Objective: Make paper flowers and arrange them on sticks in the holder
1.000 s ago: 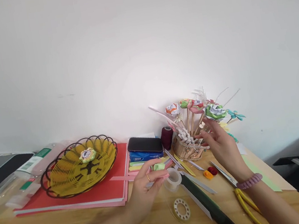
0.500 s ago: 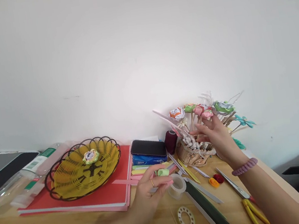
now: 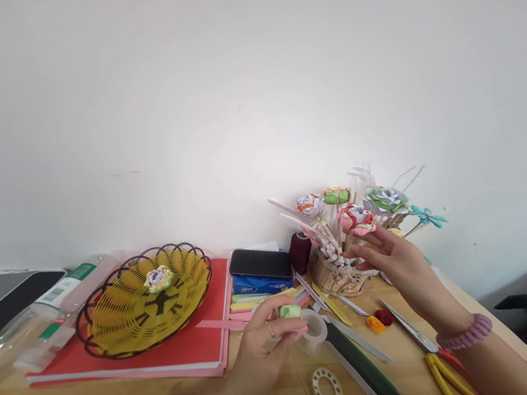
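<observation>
1. Pink and green paper is what the hands deal with: the right hand (image 3: 396,257) is raised over the table, fingers curled around the wooden stem of a pink paper rose (image 3: 356,218), which it holds just in front of the woven holder (image 3: 337,272).
2. Lower down, the left hand (image 3: 261,349) rests near the table edge, thumb and forefinger pinching a small pale green paper roll (image 3: 290,311) beside a clear tape roll (image 3: 314,330).
3. That rose has pink outer petals around a pale centre and stands upright among other paper flowers (image 3: 382,198) on sticks in the holder.
4. Close by lie paper strips (image 3: 330,293), scissors (image 3: 412,330), yellow-handled pliers (image 3: 449,378), a white tape core (image 3: 327,388) and a dark red thread spool (image 3: 300,251).
5. Farther left, a yellow wire basket (image 3: 113,319) holding one paper flower sits on a red folder (image 3: 191,347); a phone (image 3: 260,264) lies on a blue tissue pack.
</observation>
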### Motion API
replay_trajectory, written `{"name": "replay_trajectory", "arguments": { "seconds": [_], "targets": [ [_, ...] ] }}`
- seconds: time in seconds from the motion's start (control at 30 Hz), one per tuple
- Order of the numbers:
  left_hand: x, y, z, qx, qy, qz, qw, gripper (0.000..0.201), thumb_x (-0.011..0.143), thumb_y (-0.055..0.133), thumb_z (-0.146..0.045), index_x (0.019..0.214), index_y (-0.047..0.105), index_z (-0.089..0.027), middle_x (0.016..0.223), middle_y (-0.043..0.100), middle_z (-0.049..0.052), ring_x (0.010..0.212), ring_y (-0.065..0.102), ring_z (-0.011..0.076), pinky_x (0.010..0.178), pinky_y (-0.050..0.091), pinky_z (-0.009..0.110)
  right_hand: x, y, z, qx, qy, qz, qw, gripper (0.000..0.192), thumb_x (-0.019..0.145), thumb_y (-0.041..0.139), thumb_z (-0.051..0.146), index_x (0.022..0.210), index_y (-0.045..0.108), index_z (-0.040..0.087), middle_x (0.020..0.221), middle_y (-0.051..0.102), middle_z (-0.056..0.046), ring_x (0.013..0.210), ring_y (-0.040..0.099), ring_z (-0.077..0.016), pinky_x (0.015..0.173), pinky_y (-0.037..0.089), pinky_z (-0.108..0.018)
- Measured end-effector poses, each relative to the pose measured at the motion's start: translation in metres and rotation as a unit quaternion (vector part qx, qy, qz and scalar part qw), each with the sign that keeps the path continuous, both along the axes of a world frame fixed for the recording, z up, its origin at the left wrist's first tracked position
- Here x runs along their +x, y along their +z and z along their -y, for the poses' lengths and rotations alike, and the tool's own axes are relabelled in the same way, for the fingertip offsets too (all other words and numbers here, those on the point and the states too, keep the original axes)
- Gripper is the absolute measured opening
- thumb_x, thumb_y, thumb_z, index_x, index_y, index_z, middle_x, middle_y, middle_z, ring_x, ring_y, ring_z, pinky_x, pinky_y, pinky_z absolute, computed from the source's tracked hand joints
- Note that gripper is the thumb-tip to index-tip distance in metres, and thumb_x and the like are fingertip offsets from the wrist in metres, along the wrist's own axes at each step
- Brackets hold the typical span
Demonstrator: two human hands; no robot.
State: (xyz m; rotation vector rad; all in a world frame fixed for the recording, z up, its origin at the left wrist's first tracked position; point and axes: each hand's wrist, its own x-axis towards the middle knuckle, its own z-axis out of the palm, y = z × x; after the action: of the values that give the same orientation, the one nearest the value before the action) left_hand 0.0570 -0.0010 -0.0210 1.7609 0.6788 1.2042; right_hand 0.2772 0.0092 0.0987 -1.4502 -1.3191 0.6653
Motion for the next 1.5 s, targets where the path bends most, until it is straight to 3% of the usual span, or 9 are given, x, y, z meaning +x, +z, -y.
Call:
{"name": "replay_trajectory", "arguments": {
  "seconds": [0.1,0.27,0.37,0.5,0.63,0.77,1.07,1.2,1.5],
  "targets": [
    [0.000,-0.001,-0.001,0.003,-0.009,0.003,1.000,0.021,0.084,0.052,-0.024,0.096,0.068,-0.031,0.120,0.052,0.005,0.109,0.052,0.0173,0.095,0.042,0.033,0.009,0.003,0.018,-0.027,-0.053,0.072,0.996,0.051,0.071,0.059,0.045,0.114,0.053,0.020,0.121,0.059,-0.010,0.078,0.067,-0.0229,0.057,0.053,-0.032],
    [0.000,0.001,0.000,-0.010,-0.004,-0.011,1.000,0.020,0.084,0.051,-0.028,0.095,0.069,-0.029,0.119,0.053,0.006,0.108,0.052,0.0188,0.094,0.042,0.035,0.019,0.050,0.041,0.052,-0.182,0.282,0.940,0.038,0.071,0.053,0.052,0.089,0.069,0.023,0.071,0.072,-0.003,0.063,0.065,-0.0233,0.057,0.049,-0.033],
    [-0.001,0.004,0.001,-0.017,-0.001,-0.027,0.999,0.021,0.084,0.051,-0.030,0.095,0.069,-0.029,0.120,0.053,0.006,0.111,0.051,0.0202,0.097,0.040,0.038,0.017,0.092,0.014,0.094,-0.163,0.395,0.899,0.036,0.076,0.048,0.048,0.091,0.067,0.022,0.085,0.072,-0.004,0.081,0.065,-0.0231,0.068,0.048,-0.031],
    [-0.002,0.008,0.001,-0.029,0.010,-0.034,0.999,0.020,0.084,0.052,-0.031,0.094,0.069,-0.029,0.122,0.052,0.006,0.112,0.050,0.0208,0.098,0.038,0.039,0.014,0.123,-0.058,-0.024,-0.038,0.515,0.856,0.036,0.076,0.049,0.043,0.094,0.067,0.019,0.098,0.069,-0.008,0.088,0.062,-0.0271,0.076,0.046,-0.037],
    [-0.003,0.010,0.000,-0.050,0.012,-0.033,0.998,0.021,0.083,0.051,-0.033,0.095,0.069,-0.030,0.123,0.052,0.005,0.114,0.049,0.0207,0.100,0.036,0.039,0.013,0.122,-0.102,-0.127,0.078,0.536,0.831,0.034,0.067,0.059,0.048,0.078,0.072,0.019,0.081,0.072,-0.007,0.073,0.064,-0.0248,0.063,0.048,-0.033],
    [-0.003,0.008,-0.001,-0.052,0.011,-0.026,0.998,0.021,0.083,0.052,-0.033,0.094,0.069,-0.030,0.122,0.053,0.005,0.114,0.048,0.0204,0.099,0.036,0.037,0.014,0.118,-0.107,-0.177,0.125,0.534,0.817,0.037,0.068,0.056,0.051,0.077,0.072,0.019,0.082,0.072,-0.007,0.072,0.064,-0.0233,0.061,0.048,-0.031],
    [-0.001,0.005,0.000,-0.039,0.006,-0.024,0.999,0.020,0.083,0.053,-0.030,0.094,0.069,-0.029,0.121,0.053,0.005,0.111,0.050,0.0195,0.096,0.039,0.035,0.020,0.141,-0.086,-0.143,0.017,0.548,0.824,0.056,0.076,0.039,0.064,0.094,0.067,0.019,0.075,0.070,-0.009,0.073,0.063,-0.0265,0.067,0.047,-0.040],
    [-0.001,0.003,0.001,-0.038,0.004,-0.030,0.999,0.019,0.083,0.053,-0.030,0.093,0.069,-0.029,0.121,0.053,0.005,0.111,0.050,0.0198,0.096,0.039,0.035,0.019,0.137,-0.069,-0.137,0.021,0.586,0.799,0.056,0.075,0.036,0.068,0.077,0.068,0.022,0.074,0.069,-0.008,0.069,0.062,-0.0256,0.062,0.046,-0.037],
    [-0.002,0.005,0.001,-0.030,0.005,-0.050,0.998,0.020,0.084,0.052,-0.032,0.095,0.068,-0.031,0.123,0.053,0.005,0.112,0.050,0.0203,0.097,0.038,0.038,0.034,0.130,-0.072,-0.163,-0.128,0.615,0.761,0.047,0.076,0.039,0.057,0.067,0.065,0.018,0.081,0.066,-0.018,0.078,0.061,-0.0373,0.061,0.043,-0.048]
  ]
}}
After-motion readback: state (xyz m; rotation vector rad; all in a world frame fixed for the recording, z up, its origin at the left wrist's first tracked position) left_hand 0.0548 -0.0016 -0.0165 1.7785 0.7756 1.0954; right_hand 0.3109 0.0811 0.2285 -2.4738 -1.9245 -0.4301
